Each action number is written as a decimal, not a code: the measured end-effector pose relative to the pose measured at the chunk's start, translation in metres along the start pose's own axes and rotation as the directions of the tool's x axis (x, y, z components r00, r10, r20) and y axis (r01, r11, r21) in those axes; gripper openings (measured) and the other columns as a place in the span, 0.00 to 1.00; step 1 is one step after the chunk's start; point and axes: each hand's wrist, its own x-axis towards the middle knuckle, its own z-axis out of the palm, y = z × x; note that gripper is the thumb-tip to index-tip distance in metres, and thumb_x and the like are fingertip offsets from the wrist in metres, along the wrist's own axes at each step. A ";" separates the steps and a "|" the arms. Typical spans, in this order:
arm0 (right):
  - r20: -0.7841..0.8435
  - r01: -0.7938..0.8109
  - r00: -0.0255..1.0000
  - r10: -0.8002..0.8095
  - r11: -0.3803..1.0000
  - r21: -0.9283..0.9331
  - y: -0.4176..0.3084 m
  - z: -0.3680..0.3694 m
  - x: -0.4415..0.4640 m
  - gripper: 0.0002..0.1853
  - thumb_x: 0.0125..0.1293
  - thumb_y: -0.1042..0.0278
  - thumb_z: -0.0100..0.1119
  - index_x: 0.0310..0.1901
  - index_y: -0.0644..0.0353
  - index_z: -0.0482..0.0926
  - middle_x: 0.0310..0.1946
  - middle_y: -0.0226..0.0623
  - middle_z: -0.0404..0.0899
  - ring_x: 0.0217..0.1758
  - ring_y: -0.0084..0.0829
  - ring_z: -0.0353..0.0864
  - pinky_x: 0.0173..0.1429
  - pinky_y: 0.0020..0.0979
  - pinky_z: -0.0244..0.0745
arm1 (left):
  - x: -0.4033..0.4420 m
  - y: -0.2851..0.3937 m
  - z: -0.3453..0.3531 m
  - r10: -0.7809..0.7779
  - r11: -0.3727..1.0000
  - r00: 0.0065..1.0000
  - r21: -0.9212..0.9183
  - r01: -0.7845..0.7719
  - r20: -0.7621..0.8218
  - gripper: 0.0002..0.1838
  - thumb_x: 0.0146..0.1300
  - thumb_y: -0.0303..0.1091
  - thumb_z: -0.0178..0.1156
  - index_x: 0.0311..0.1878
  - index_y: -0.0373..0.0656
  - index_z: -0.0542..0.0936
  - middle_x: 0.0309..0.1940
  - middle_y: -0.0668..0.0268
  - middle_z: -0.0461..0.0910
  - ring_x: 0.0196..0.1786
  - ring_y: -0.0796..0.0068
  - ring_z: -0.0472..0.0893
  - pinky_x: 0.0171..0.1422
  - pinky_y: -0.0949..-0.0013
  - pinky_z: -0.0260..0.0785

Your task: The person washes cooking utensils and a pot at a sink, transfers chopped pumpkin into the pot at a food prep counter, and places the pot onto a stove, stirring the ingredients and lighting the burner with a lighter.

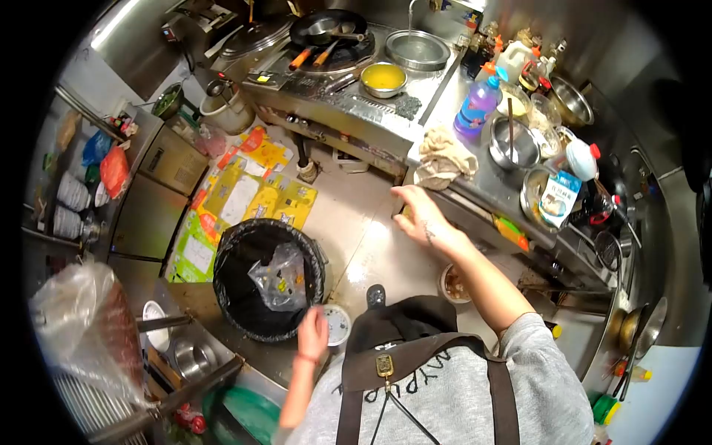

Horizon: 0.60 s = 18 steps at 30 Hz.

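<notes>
My right hand (423, 219) reaches forward with its fingers stretched and the thumb apart, holding nothing. Just beyond its fingertips, a crumpled beige cloth (445, 159) lies on the edge of the steel counter (463, 184). My left hand (313, 334) hangs low beside a black-lined trash bin (230, 297); its fingers are too unclear to read. Inside the bin is a clear plastic bag (285, 278) with scraps. A white round container (337, 325) stands on the floor right by my left hand. Behind the cloth is a bottle of purple liquid (477, 107).
On the stove side are a wok (326, 28), a bowl of yellow liquid (383, 79) and a round metal pan (417, 50). A metal bowl (514, 144) and several bottles crowd the right counter. Flattened cardboard (256, 194) covers the floor at left. A bucket (454, 283) stands under the counter.
</notes>
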 end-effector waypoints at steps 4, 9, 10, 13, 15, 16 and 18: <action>-0.164 -0.072 0.985 0.056 0.993 -0.091 0.053 -0.040 0.063 0.20 0.52 0.71 0.60 0.48 0.65 0.74 0.56 0.56 0.67 0.59 0.52 0.67 0.64 0.40 0.63 | 0.212 0.077 -0.001 0.254 0.966 0.967 -0.047 -0.256 -0.035 0.14 0.60 0.28 0.56 0.49 0.36 0.73 0.40 0.55 0.76 0.41 0.59 0.78 0.45 0.65 0.71; -0.305 -0.098 0.950 0.070 0.992 -0.077 0.143 -0.030 0.182 0.19 0.51 0.67 0.60 0.45 0.66 0.77 0.51 0.57 0.72 0.56 0.51 0.71 0.61 0.39 0.66 | 0.399 0.144 0.032 0.216 0.938 0.976 -0.276 -0.211 -0.010 0.18 0.61 0.28 0.58 0.54 0.37 0.73 0.46 0.62 0.76 0.44 0.72 0.78 0.48 0.71 0.71; -0.310 -0.164 0.941 0.137 0.984 -0.063 0.164 -0.015 0.204 0.19 0.51 0.67 0.60 0.45 0.67 0.77 0.49 0.57 0.72 0.55 0.51 0.72 0.60 0.39 0.67 | 0.424 0.140 0.045 0.070 0.902 0.994 -0.431 -0.026 0.087 0.17 0.62 0.29 0.57 0.55 0.36 0.73 0.49 0.61 0.75 0.47 0.72 0.78 0.50 0.72 0.70; -0.303 -0.242 0.931 0.203 0.966 -0.095 0.225 0.008 0.283 0.14 0.52 0.70 0.57 0.38 0.70 0.77 0.41 0.58 0.74 0.48 0.53 0.74 0.54 0.42 0.71 | 0.480 0.149 0.063 -0.139 0.670 0.947 -0.677 0.304 0.288 0.17 0.64 0.29 0.55 0.55 0.35 0.72 0.48 0.61 0.76 0.48 0.72 0.78 0.51 0.72 0.70; -0.226 -0.444 0.878 0.422 0.894 -0.056 0.254 0.015 0.316 0.12 0.51 0.71 0.56 0.36 0.71 0.78 0.39 0.58 0.74 0.47 0.54 0.74 0.53 0.42 0.71 | 0.504 0.144 0.069 -0.202 0.627 0.917 -0.673 0.391 0.345 0.16 0.65 0.28 0.54 0.55 0.34 0.71 0.48 0.60 0.75 0.48 0.71 0.78 0.51 0.72 0.71; -0.225 -0.495 0.860 0.458 0.856 -0.148 0.279 0.031 0.329 0.19 0.51 0.72 0.57 0.46 0.66 0.74 0.51 0.58 0.66 0.56 0.56 0.67 0.59 0.43 0.68 | 0.526 0.143 0.073 -0.231 0.573 0.893 -0.687 0.447 0.387 0.16 0.65 0.28 0.53 0.55 0.33 0.71 0.48 0.59 0.75 0.47 0.71 0.79 0.50 0.72 0.72; -0.094 -0.590 0.805 0.586 0.771 -0.240 0.301 0.041 0.348 0.35 0.51 0.71 0.58 0.63 0.54 0.61 0.68 0.51 0.47 0.69 0.54 0.51 0.66 0.52 0.59 | 0.570 0.134 0.084 -0.288 0.491 0.854 -0.698 0.521 0.434 0.15 0.66 0.27 0.51 0.54 0.32 0.70 0.48 0.56 0.75 0.47 0.68 0.79 0.50 0.72 0.74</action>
